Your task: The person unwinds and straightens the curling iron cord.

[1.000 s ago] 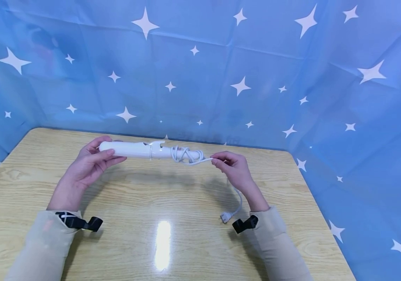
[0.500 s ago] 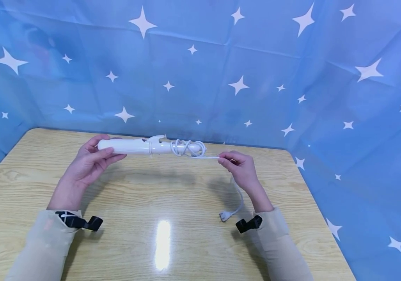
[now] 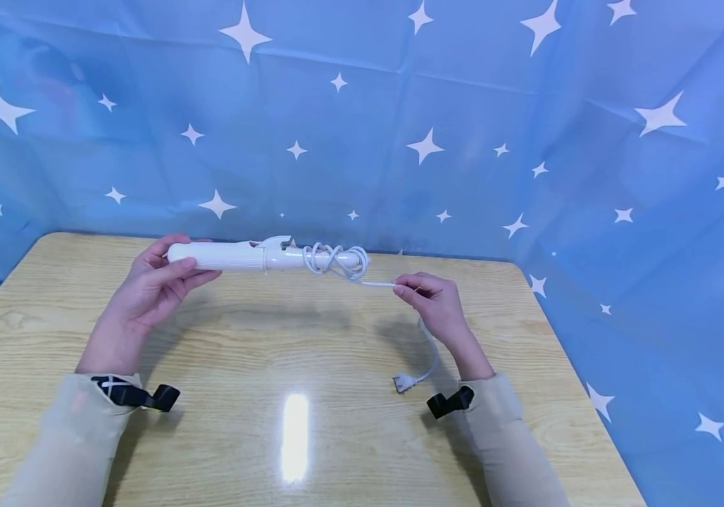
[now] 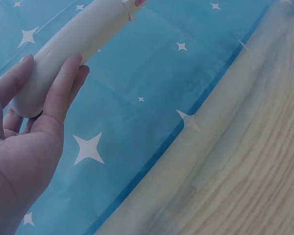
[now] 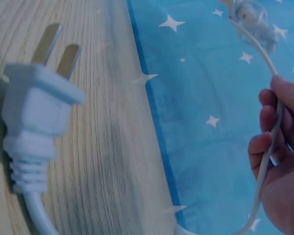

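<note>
Holding the rounded end of a white wand [image 3: 279, 259] in the left hand [image 3: 155, 285], left of centre in the head view, with digits on both sides of it. Reaching from that grip to the middle of the frame, nearly level, raised above the tabletop [image 3: 229, 394]. In the left wrist view, slanting from the hand at left up to the top edge.

Pinching a thin white cord [image 3: 377, 284] with the thumb and fingers of the right hand [image 3: 428, 303], right of centre in the head view; near the wand's far end but apart from it. In the right wrist view, running along the fingers and curving away at the bottom.

Along the wand, ribbed on the held part, with a clip near the middle. Wound in loose, crossing loops of cord around the slimmer far end, then drawn out to the right hand.

Below that hand, curving down to a white plug [image 3: 405, 383], lower right of centre. Fitted with two flat metal prongs, pointing up at left in the right wrist view. Impossible to tell about contact with the tabletop.

Farther out, at both wrists, strapped with black devices [image 3: 162, 398] over pale sleeves [image 3: 508, 436]. Across the top and right, hung with a blue backdrop [image 3: 336, 176], patterned with white stars.
</note>
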